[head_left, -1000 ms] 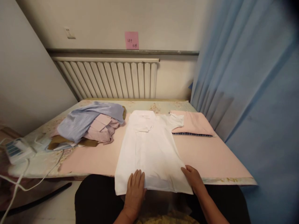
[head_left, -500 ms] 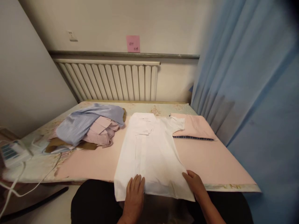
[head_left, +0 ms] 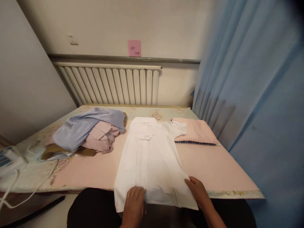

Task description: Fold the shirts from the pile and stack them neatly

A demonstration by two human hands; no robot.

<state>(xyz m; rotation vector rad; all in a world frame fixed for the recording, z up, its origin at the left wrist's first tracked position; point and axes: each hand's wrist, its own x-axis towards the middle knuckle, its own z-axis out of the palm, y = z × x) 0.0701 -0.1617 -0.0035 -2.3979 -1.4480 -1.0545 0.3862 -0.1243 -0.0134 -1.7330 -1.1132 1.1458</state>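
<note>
A white short-sleeved shirt (head_left: pixel 159 164) lies front up with its collar at the far end and its hem hanging past the near table edge. One sleeve spreads out to the right; the left side appears folded in under the front. My left hand (head_left: pixel 134 202) is bent over the lower front beside the button placket, its fingers curled on the cloth near the hem. At the lower right side edge, my right hand (head_left: pixel 198 191) pinches the fabric between thumb and fingers.
A pile of blue and pink striped clothes (head_left: pixel 87 129) sits at the left. Behind the right sleeve lies a folded pink cloth (head_left: pixel 197 129). A white device (head_left: pixel 10 161) with cables stands far left. A blue curtain (head_left: pixel 237 88) hangs at right; a radiator (head_left: pixel 114 84) is behind.
My left hand's fingers, earlier laid out straight on the shirt, are now curled in near the hem. The right hand keeps its pinch. The view has shifted slightly.
</note>
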